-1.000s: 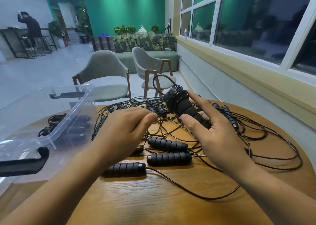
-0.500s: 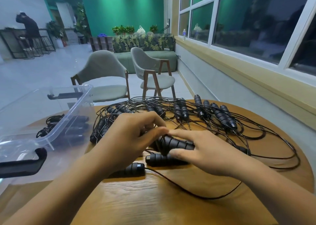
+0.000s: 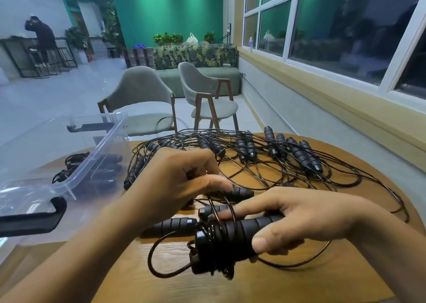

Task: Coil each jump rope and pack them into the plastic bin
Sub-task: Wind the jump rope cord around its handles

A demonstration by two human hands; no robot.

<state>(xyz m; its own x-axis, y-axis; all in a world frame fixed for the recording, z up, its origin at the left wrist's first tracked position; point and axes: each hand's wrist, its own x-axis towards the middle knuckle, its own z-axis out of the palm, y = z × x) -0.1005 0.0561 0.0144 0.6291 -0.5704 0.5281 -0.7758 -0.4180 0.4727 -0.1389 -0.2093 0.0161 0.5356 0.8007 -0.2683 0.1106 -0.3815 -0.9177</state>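
My right hand grips a pair of black ribbed jump-rope handles held side by side just above the round wooden table, with thin black cord looped around them. My left hand hovers beside them, its fingers pinching the black cord that leads to the handles. One more handle lies on the table under my left hand. A tangle of several other ropes and handles covers the far half of the table. The clear plastic bin at the left holds coiled ropes.
The bin's black latch handle juts toward me at the left edge. Two grey chairs stand beyond the table. A window wall runs along the right. A person stands far off at the back left.
My right hand has picked up a pair of handles from the table and drawn them toward me. Cord is now wrapped around them, and my left hand has taken hold of the cord.
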